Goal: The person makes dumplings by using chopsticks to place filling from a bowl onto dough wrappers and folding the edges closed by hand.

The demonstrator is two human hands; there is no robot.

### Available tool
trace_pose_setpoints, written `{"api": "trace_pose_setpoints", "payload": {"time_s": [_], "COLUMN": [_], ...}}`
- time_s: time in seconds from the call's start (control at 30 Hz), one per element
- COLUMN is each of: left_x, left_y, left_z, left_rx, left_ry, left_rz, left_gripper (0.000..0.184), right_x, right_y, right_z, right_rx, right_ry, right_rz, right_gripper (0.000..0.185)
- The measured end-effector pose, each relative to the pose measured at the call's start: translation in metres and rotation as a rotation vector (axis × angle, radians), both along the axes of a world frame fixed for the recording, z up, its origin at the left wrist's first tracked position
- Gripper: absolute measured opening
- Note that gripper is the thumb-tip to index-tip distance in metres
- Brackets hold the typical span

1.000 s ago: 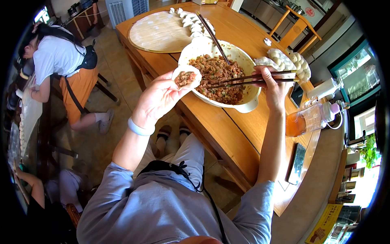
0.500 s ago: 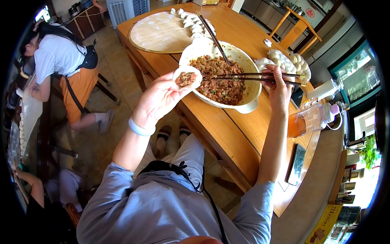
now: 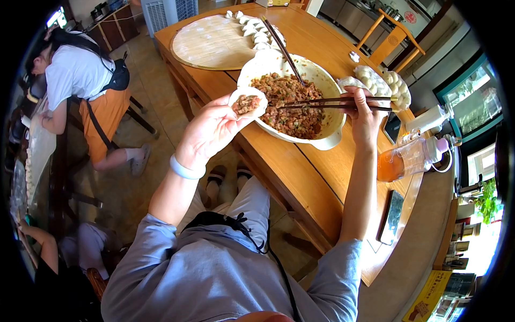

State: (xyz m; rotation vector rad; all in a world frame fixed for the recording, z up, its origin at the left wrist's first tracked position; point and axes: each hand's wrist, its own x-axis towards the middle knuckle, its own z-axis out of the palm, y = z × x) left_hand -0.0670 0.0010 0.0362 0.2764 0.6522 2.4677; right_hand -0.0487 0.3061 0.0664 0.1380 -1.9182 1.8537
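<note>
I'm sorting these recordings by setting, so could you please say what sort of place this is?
Probably a dining room, perhaps a small eatery's: a wooden table holds a bowl of minced filling and a round board with dumplings, and a steel-grey kitchen counter shows beyond.

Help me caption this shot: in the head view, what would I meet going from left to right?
Person in orange trousers, left hand, filled dumpling wrapper, bowl of minced filling, right hand, bottle of orange liquid, green plant.
</note>
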Motion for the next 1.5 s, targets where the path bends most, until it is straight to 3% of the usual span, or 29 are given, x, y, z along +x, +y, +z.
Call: {"api": "trace_pose_setpoints", "payload": {"time_s": [0.47, 0.6, 0.83, 1.03, 1.13, 1.5], "left_x": [0.004, 0.008, 0.009, 0.01, 0.009, 0.008], "left_y": [0.011, 0.014, 0.011, 0.012, 0.012, 0.011], "left_z": [0.001, 0.003, 0.006, 0.005, 0.003, 0.002], "left_rx": [0.048, 0.014, 0.008, 0.018, 0.018, 0.041], "left_ry": [0.016, 0.032, 0.026, 0.017, 0.003, 0.007], "left_rz": [-0.067, -0.074, -0.086, -0.092, -0.095, -0.101], "left_gripper": [0.049, 0.054, 0.057, 0.057, 0.058, 0.06], "right_x": [0.003, 0.005, 0.005, 0.007, 0.005, 0.007], "right_y": [-0.016, -0.034, -0.025, -0.032, -0.027, -0.034], "right_z": [0.006, 0.004, 0.005, 0.007, 0.006, 0.008], "right_rx": [-0.433, -0.304, -0.404, -0.289, -0.38, -0.29], "right_ry": [0.073, -0.027, 0.052, 0.009, 0.04, 0.007], "right_rz": [0.226, 0.191, 0.248, 0.213, 0.268, 0.183], "right_gripper": [0.033, 0.031, 0.033, 0.034, 0.034, 0.032]}}
